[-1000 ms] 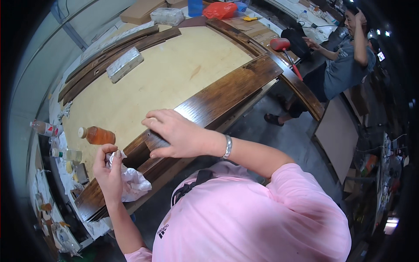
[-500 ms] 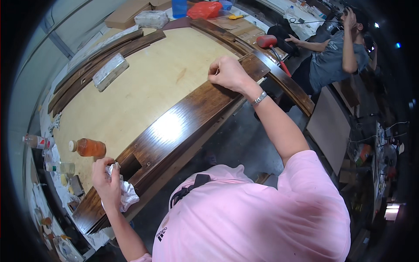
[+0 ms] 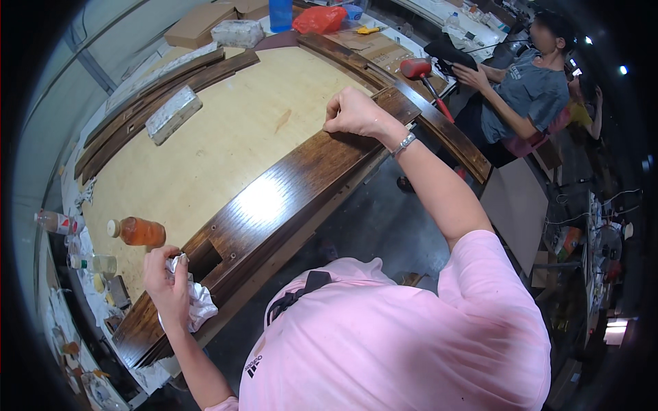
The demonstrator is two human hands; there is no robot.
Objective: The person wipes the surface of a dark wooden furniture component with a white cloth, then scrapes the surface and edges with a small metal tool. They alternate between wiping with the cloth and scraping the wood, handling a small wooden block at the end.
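My left grip point(image 3: 168, 281) is closed around a crumpled white cloth point(image 3: 201, 306), pinched between thumb and fingers, its loose folds hanging on the right side of my hand. It sits over the near left part of the dark wooden work. My right grip point(image 3: 360, 118) is at the far right part of a glossy brown board point(image 3: 295, 175), fingers curled in and the hand low over the wood; whether they close on anything, I cannot tell. A silvery band point(image 3: 404, 144) circles that wrist.

The board runs slantwise from near left to far right along the near edge of the pale desk point(image 3: 226, 130), a bright patch of light shining on its face. At its left end are two small round holes, and beside them a dark gap in the wood.

Left of the board, just beyond my left grip, is a bottle of amber liquid point(image 3: 142, 231), its pale cap toward the left. Farther off on the left lie a whitish wrapped block point(image 3: 173, 115) and dark wooden strips point(image 3: 127, 133). At the far right are a red-headed mallet point(image 3: 416, 67) and a co-worker in a grey-blue shirt point(image 3: 531, 89).
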